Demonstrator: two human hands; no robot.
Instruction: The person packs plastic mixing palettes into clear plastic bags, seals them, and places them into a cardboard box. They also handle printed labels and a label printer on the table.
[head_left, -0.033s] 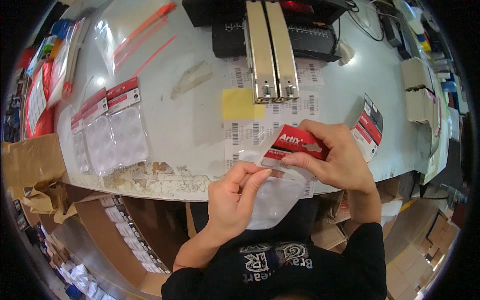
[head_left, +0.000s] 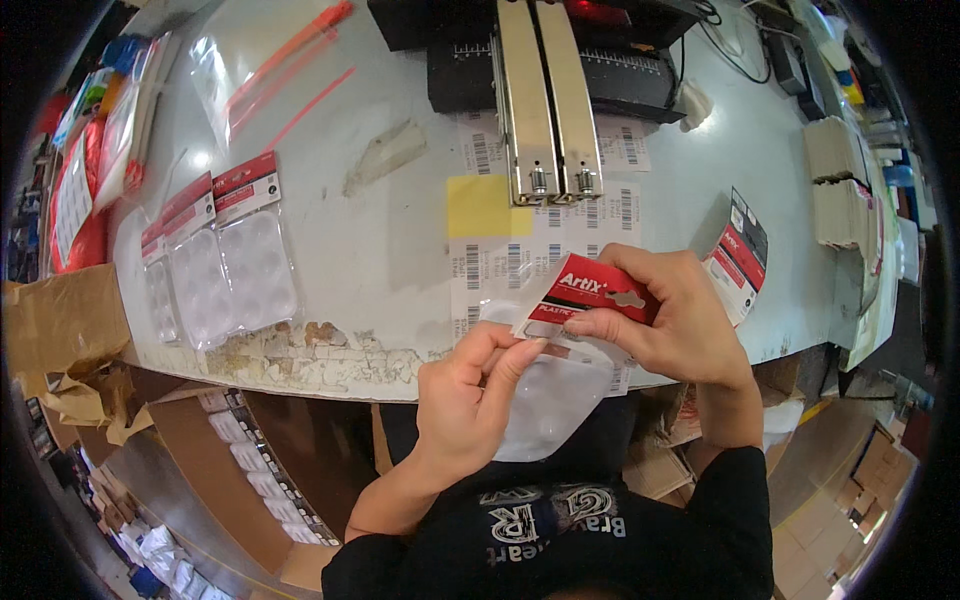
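A clear bag with a white plastic paint palette (head_left: 550, 405) in it hangs over the table's front edge. Its red and black header card (head_left: 585, 285) is folded across the bag's top. My right hand (head_left: 690, 315) grips the card's right end between thumb and fingers. At the card's lower left corner, my left hand (head_left: 462, 395) pinches the bag, thumb against fingertips. To the left lie several finished-looking palette packs (head_left: 258, 265), overlapping, with red header cards. On the right a loose folded header card (head_left: 737, 260) rests on the table.
Ahead stands a black machine (head_left: 460, 75) with two metal arms (head_left: 545, 100) reaching toward me. Beneath them are barcode label sheets (head_left: 475, 270) and a yellow note (head_left: 485, 205). Card stacks (head_left: 840, 210) stand right; an open carton (head_left: 225, 480) of packs sits below left.
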